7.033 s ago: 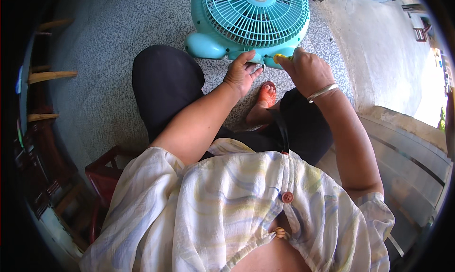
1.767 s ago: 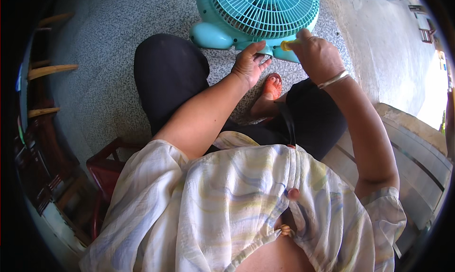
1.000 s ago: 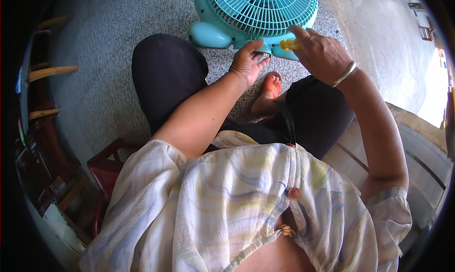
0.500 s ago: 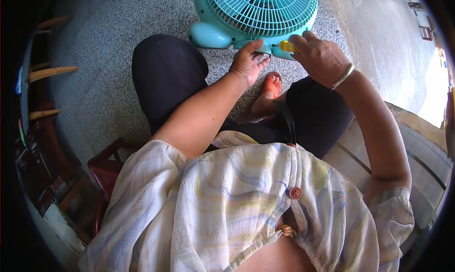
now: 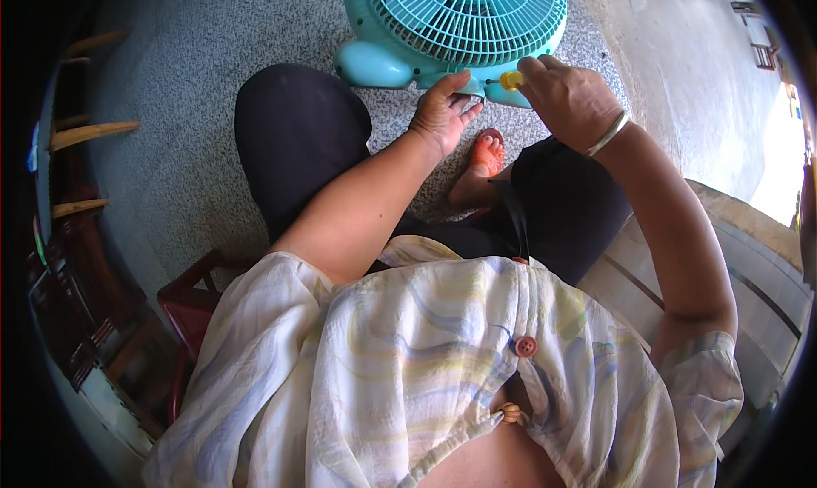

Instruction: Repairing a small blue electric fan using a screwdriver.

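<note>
A turquoise fan (image 5: 371, 24) with a round slatted grille lies face up at the top of the view. My left hand (image 5: 439, 122) pinches a tab-like piece on its near edge, thumb on top and fingers curled below. In my right hand (image 5: 568, 101) is a screwdriver with a yellow handle (image 5: 511, 80). Its thin shaft points left at the fan's near rim, beside my left fingertips. I cannot make out whether the tip sits in a screw. A smooth rounded bulge (image 5: 373, 64) sticks out from the fan's near left side.
The fan rests on a speckled grey floor (image 5: 187, 105). My knees are spread either side, with a foot in a sandal (image 5: 487, 154) between them. A dark red chair-like piece (image 5: 189, 305) stands at left; wooden furniture (image 5: 94, 135) lies beyond it.
My right wrist has turned slightly around the screwdriver, and the bracelet tilts differently. The left hand keeps its hold on the fan. The whole view has shifted a little.
</note>
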`<act>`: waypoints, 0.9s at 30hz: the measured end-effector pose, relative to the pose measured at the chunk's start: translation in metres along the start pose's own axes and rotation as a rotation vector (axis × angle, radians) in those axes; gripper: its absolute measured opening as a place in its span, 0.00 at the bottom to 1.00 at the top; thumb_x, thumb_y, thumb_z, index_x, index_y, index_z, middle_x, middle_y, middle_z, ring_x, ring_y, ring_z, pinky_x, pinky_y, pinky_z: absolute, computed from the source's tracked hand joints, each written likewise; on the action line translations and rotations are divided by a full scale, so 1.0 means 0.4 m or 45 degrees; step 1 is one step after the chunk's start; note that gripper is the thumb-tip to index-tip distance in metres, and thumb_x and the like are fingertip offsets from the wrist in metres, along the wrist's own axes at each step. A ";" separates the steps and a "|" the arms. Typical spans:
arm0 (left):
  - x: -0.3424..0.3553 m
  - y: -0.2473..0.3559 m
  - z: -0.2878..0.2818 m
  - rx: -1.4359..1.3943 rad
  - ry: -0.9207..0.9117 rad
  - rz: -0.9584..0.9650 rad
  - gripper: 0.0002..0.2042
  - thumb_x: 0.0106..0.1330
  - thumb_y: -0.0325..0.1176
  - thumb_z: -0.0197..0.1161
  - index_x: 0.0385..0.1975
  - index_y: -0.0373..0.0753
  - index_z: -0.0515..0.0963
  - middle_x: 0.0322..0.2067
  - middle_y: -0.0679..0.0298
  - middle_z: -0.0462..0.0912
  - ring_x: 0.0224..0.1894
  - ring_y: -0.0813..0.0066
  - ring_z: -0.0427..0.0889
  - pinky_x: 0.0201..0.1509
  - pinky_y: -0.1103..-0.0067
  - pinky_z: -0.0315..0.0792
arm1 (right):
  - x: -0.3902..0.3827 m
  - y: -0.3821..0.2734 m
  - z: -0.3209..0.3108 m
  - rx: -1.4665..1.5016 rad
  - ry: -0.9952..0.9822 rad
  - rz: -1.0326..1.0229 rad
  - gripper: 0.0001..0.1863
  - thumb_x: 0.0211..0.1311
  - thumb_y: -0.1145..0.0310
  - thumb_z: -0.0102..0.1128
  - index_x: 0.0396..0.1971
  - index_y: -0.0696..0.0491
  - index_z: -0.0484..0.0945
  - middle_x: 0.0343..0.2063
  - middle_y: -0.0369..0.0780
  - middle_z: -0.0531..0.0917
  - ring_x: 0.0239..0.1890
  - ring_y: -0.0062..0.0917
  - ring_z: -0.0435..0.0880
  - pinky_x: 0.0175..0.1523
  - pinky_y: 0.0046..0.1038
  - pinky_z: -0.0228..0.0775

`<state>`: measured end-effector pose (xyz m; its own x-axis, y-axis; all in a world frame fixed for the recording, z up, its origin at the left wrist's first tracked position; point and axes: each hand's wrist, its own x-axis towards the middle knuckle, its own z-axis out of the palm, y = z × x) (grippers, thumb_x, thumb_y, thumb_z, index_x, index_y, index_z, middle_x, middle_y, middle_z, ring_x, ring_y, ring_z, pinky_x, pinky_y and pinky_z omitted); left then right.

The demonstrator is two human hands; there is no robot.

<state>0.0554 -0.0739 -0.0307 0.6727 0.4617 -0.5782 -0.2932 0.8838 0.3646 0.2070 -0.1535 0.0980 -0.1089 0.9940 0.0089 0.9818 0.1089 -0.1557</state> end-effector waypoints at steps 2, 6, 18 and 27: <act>-0.001 -0.003 0.004 0.007 0.003 -0.001 0.28 0.45 0.41 0.68 0.45 0.37 0.65 0.45 0.59 0.68 0.52 0.64 0.66 0.58 0.65 0.59 | 0.017 -0.005 0.010 -0.014 -0.042 0.293 0.16 0.60 0.59 0.50 0.31 0.59 0.68 0.16 0.44 0.78 0.22 0.37 0.80 0.27 0.33 0.73; 0.002 -0.003 -0.001 0.010 -0.006 -0.002 0.29 0.45 0.42 0.69 0.44 0.37 0.65 0.45 0.59 0.68 0.51 0.64 0.66 0.58 0.66 0.59 | 0.050 -0.041 0.014 -0.017 -0.074 0.644 0.18 0.61 0.56 0.48 0.31 0.59 0.69 0.21 0.48 0.80 0.25 0.40 0.81 0.28 0.36 0.73; 0.007 -0.007 -0.004 0.012 0.002 0.004 0.29 0.44 0.41 0.69 0.45 0.37 0.65 0.44 0.59 0.69 0.50 0.64 0.67 0.58 0.66 0.60 | 0.026 -0.018 0.029 -0.017 -0.106 0.446 0.14 0.62 0.61 0.47 0.29 0.59 0.71 0.16 0.46 0.78 0.25 0.36 0.81 0.30 0.32 0.74; 0.002 -0.002 -0.011 0.016 -0.001 0.014 0.28 0.46 0.41 0.67 0.45 0.37 0.65 0.44 0.58 0.68 0.51 0.63 0.66 0.58 0.64 0.60 | -0.017 -0.038 0.024 0.282 -0.078 0.390 0.19 0.56 0.58 0.55 0.36 0.59 0.66 0.20 0.48 0.78 0.26 0.41 0.80 0.32 0.36 0.72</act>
<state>0.0531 -0.0738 -0.0347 0.6701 0.4716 -0.5732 -0.2923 0.8775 0.3801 0.1912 -0.1619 0.0908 0.1689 0.9772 -0.1288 0.9136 -0.2043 -0.3517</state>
